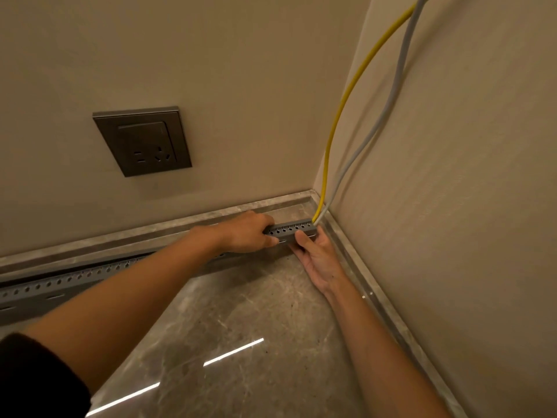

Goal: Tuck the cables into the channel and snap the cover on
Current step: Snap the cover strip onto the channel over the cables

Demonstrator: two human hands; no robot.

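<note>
While my left hand [247, 232] curls over the perforated grey channel [291, 229] along the far skirting [120, 242] and my right hand [319, 257] pinches its corner end, I should press evenly, keeping the yellow cable [346, 95] and grey cable [394, 86] seated inside, not nipped.

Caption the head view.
Left hand and right hand grip the perforated channel where yellow cable and grey cable meet its end.

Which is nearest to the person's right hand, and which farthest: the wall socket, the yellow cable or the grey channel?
1. Grey channel: touching the right hand, by the corner.
2. Yellow cable: just above, in the corner.
3. Wall socket: far left, up the wall.
</note>
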